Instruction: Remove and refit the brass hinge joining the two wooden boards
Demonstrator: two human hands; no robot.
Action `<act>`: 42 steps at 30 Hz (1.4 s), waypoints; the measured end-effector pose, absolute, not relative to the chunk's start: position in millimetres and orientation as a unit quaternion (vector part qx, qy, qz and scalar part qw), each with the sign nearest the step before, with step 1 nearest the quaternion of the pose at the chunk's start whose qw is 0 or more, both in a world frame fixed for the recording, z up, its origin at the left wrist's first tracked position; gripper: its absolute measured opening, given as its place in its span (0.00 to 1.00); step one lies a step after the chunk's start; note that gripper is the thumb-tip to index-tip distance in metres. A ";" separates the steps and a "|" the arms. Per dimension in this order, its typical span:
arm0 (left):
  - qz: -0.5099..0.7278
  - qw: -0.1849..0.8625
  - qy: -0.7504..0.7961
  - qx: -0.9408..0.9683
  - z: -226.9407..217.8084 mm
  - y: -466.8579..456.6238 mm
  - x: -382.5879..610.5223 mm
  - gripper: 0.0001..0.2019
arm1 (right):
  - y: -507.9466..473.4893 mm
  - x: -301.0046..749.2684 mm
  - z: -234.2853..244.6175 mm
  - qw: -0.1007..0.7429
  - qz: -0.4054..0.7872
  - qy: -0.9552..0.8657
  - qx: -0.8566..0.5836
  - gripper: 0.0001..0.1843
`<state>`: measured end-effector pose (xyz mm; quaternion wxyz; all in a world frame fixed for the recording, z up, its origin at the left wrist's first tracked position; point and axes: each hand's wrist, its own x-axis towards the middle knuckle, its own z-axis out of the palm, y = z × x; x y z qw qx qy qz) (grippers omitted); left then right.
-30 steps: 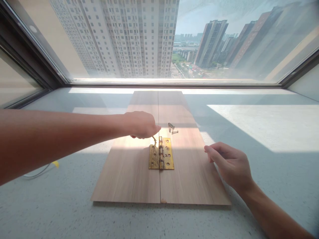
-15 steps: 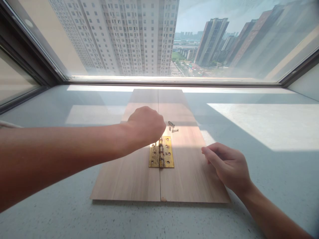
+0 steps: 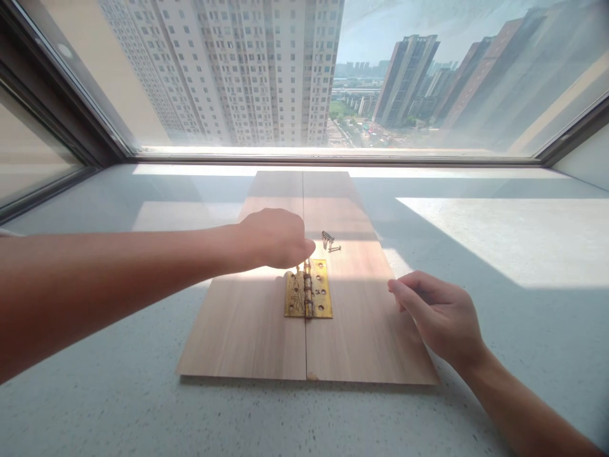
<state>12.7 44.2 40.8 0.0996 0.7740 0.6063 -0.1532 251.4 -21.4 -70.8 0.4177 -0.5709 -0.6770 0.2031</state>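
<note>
A brass hinge [image 3: 321,289] lies across the seam between two pale wooden boards [image 3: 257,343]. Over its far end my left hand [image 3: 278,238] is closed, knuckles up, and hides whatever its fingers pinch. Just under that hand, a small screw [image 3: 298,270] stands up at the hinge's left leaf. Several loose screws [image 3: 328,241] lie in a small pile on the right board, beyond the hinge. At the right board's edge, my right hand [image 3: 438,314] is loosely curled, thumb against the fingers, with nothing seen between them.
The boards rest on a speckled white sill [image 3: 114,406]. A large window with a dark frame [image 3: 333,160] borders the far side, with tall buildings outside. Bright sunlight [image 3: 514,241] falls on the sill to the right.
My left hand has turned and shifted slightly left, still over the hinge's far end. My right hand has hardly moved. The view has tilted a little.
</note>
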 end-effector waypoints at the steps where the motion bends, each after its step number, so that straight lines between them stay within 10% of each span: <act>1: -0.150 0.108 0.604 0.775 41.3 44.7 13.2 0.15 | -21.6 251.6 -70.8 0.418 0.203 -0.677 -0.571 0.17; 42: -0.302 -0.059 0.387 0.869 47.2 42.4 12.5 0.12 | -26.4 236.4 -70.1 0.402 0.202 -0.693 -0.563 0.17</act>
